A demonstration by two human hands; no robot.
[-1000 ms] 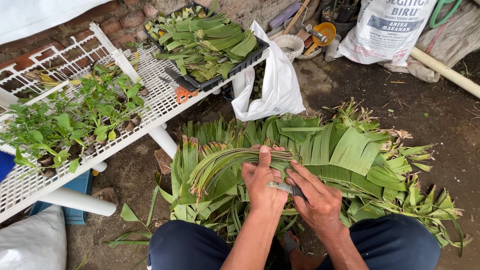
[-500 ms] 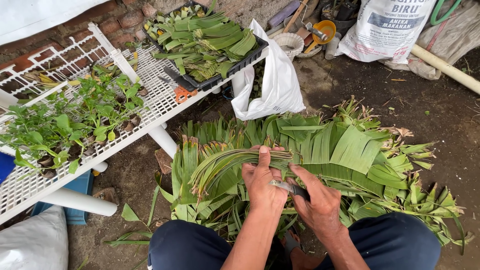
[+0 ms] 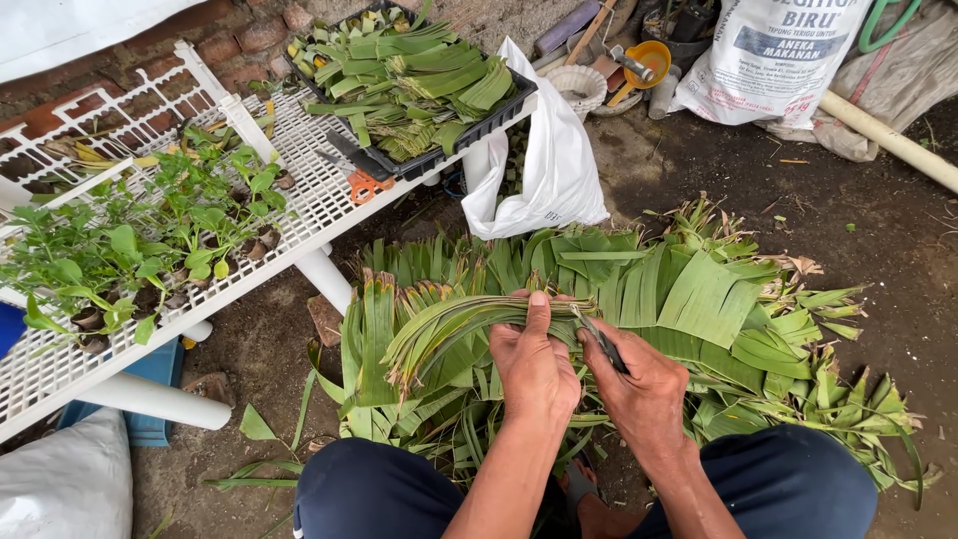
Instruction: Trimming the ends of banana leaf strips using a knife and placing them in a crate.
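Left of leaf pile (image 3: 699, 299): seedlings (image 3: 130, 250), scissors (image 3: 361, 180), tray of cut pieces (image 3: 419, 80) filled. Atop pile: left hand (image 3: 534, 364) clenched on folded leaf bundle (image 3: 449, 324); right hand (image 3: 644, 384) gripped dark blade (image 3: 602, 342). Judged midway, much uncut.

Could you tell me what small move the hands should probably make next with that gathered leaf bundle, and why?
Probably draw the blade across the bundle. The left hand clamps the gathered strips flat, and the right hand holds the blade right beside that grip, over the leaf pile; whether it already touches the strips is unclear.
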